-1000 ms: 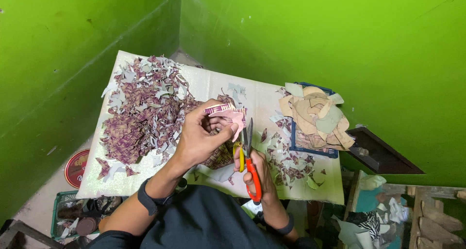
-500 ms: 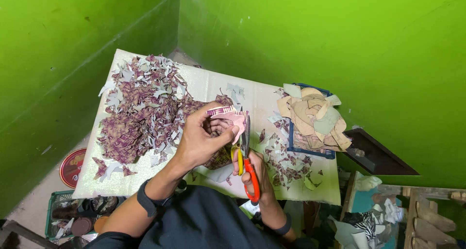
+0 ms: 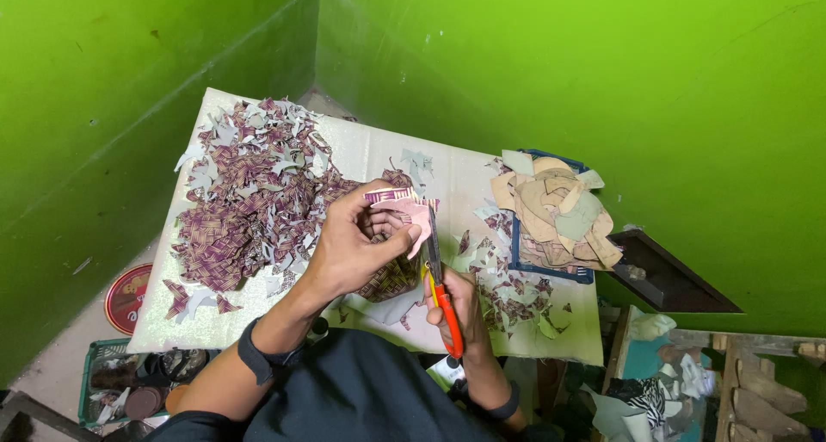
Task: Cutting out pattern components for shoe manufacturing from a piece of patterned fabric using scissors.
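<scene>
Scissors trimming a patterned piece over a littered tabletop (image 3: 379,154)

The left hand (image 3: 353,248) pinches a pink-backed woven-pattern piece (image 3: 404,208) above the tabletop; the right hand (image 3: 456,300), fingers closed on orange-handled scissors (image 3: 439,278), sets the blades at its edge. A large heap of purple plaid cuttings (image 3: 249,197) suggests much is done; tan curved pieces (image 3: 555,210) fill a blue tray (image 3: 516,253).
</scene>
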